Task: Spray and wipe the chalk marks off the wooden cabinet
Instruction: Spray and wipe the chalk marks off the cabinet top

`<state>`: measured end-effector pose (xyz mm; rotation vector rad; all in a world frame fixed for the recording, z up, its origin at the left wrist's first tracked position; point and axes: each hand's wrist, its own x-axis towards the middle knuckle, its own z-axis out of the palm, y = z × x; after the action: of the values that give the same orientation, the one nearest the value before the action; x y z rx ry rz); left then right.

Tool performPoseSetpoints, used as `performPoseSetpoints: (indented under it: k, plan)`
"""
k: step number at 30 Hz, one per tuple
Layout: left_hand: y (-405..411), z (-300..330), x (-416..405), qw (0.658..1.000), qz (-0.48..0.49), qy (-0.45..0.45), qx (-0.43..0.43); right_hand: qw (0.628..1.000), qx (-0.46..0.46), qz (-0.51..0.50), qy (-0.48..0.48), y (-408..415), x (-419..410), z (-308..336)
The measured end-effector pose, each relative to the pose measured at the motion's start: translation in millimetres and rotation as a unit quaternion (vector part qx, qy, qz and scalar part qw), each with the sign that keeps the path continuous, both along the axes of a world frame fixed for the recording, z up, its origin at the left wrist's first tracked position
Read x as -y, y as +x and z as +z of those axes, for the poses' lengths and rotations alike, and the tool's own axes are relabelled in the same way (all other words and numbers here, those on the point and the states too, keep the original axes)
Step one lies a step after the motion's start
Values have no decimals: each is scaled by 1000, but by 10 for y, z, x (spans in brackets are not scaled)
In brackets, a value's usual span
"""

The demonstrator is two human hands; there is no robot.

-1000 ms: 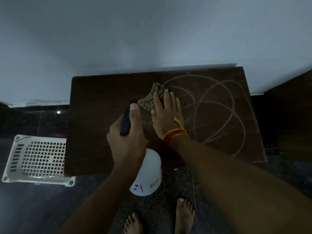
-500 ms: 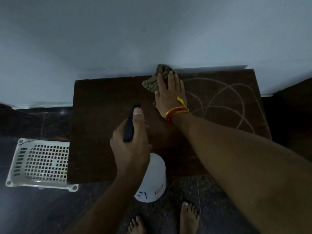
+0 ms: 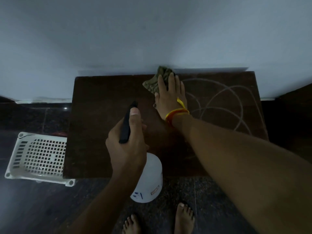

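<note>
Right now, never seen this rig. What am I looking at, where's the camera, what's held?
No machine here: a person's two bare hands, filmed by one wide-angle camera worn on the head, looking down. The left hand grips a white spray bottle by its black trigger head. The right hand, fingers straight, presses a green cloth onto the wooden cabinet top near the wall. Looping chalk marks cover the cabinet's right part. A white plastic basket sits on the floor to the left; bare feet show below.

Pale looping chalk marks (image 3: 219, 105) are showing on the dark brown cabinet (image 3: 101, 115); an olive cloth (image 3: 155, 81) is lying by a white bottle (image 3: 148, 179).
</note>
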<state>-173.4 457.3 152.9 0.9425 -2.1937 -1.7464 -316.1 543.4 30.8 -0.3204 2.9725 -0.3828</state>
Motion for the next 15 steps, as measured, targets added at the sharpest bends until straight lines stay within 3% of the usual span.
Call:
performPoseSetpoints:
  k: [7, 12, 15]
  plan:
    - [37, 94, -41, 1000, 8, -18, -10, 998, 6, 56, -3, 1203, -278, -1]
    - [145, 105, -76, 999, 10, -39, -19, 995, -2, 97, 5, 971, -296, -2]
    - [261, 84, -107, 999, 8, -42, -23, 998, -8, 63, -6, 976, -258, -8]
